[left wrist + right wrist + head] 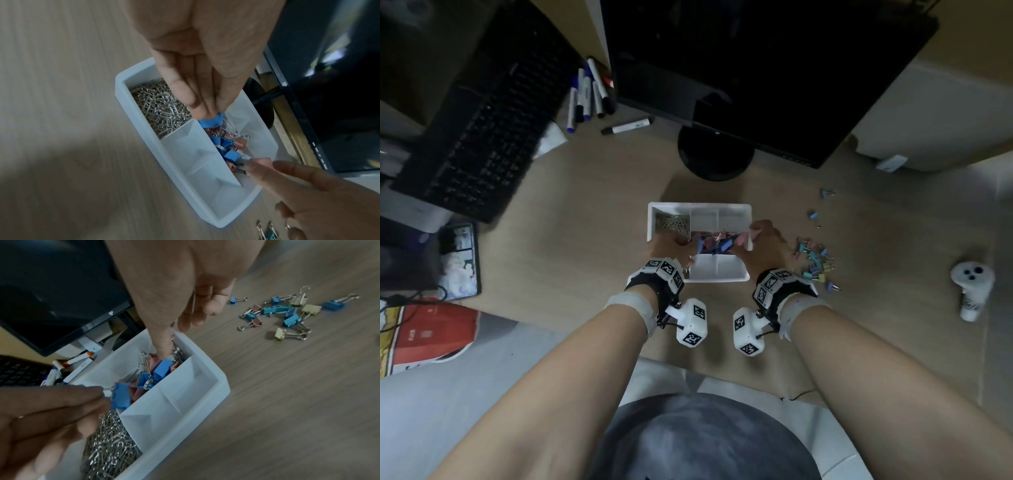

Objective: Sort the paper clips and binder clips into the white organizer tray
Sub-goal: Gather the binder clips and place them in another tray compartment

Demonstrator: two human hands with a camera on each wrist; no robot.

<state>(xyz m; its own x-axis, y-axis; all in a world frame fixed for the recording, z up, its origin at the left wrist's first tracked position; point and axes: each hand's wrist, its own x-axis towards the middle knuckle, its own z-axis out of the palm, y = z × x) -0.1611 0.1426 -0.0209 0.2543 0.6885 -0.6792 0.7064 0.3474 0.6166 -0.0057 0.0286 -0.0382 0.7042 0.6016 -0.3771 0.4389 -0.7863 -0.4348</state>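
Observation:
The white organizer tray (700,205) sits on the wooden desk between my hands. Its far-left compartment holds a heap of silver paper clips (160,110). The long middle compartment holds blue and pink binder clips (156,373). My left hand (205,112) pinches a blue binder clip (209,123) just above that compartment's left end. My right hand (164,353) reaches down into the right end, thumb and index finger closed on a pink binder clip (264,162). The near compartments (205,162) are empty. Loose binder clips (287,316) lie on the desk right of the tray.
A black monitor (756,85) on a round stand (715,157) stands just behind the tray. A keyboard (482,130) and several markers (589,96) are at the back left. A white controller (972,287) lies far right, and a phone (460,260) lies at the left.

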